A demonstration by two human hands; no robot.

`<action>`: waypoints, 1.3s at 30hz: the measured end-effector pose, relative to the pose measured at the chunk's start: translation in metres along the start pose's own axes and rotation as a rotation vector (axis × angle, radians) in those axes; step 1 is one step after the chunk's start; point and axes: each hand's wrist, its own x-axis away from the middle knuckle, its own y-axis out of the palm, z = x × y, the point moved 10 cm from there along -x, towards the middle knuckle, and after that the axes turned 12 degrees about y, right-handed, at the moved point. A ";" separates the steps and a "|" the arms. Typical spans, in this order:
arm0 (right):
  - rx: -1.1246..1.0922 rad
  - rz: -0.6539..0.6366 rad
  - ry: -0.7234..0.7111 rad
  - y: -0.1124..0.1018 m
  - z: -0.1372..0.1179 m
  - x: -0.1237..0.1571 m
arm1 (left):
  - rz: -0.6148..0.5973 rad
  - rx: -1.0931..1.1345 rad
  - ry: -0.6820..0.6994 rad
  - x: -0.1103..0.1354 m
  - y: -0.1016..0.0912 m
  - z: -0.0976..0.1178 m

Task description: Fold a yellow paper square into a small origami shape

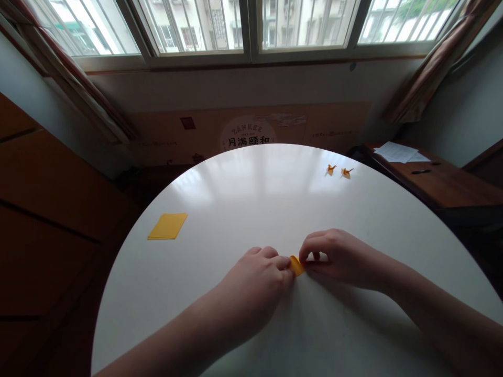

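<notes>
A small folded piece of yellow-orange paper is held low over the white table, between my two hands. My left hand is closed, its fingertips pinching the paper's left side. From the right, the thumb and forefinger of my right hand pinch the paper's other edge. The fingers cover both ends, so only the middle strip of the paper shows. I cannot make out the full shape of the fold.
A stack of yellow square paper sheets lies at the table's left. Two folded paper cranes stand near the far right edge of the round white table. White printed sheets rest on a brown wooden desk beyond.
</notes>
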 end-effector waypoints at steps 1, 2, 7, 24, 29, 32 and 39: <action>0.007 -0.010 -0.028 0.001 -0.002 0.000 | 0.006 0.017 0.001 0.000 -0.001 -0.001; 0.010 -0.025 -0.057 0.002 -0.005 0.001 | 0.014 0.032 0.002 0.001 -0.001 -0.002; -0.005 -0.081 -0.144 0.003 -0.016 0.004 | 0.066 0.093 0.047 -0.001 -0.008 -0.005; -0.024 -0.159 -0.193 0.015 -0.024 0.008 | 0.110 -0.008 0.111 -0.007 -0.002 -0.024; 0.008 -0.147 -0.245 0.019 -0.039 0.010 | 0.117 0.105 0.108 -0.008 -0.003 -0.025; 0.008 -0.145 -0.257 0.021 -0.042 0.009 | 0.087 0.132 0.049 0.002 -0.014 -0.030; -0.027 -0.150 -0.161 0.025 -0.037 0.000 | -0.117 -0.078 -0.293 0.047 -0.016 -0.009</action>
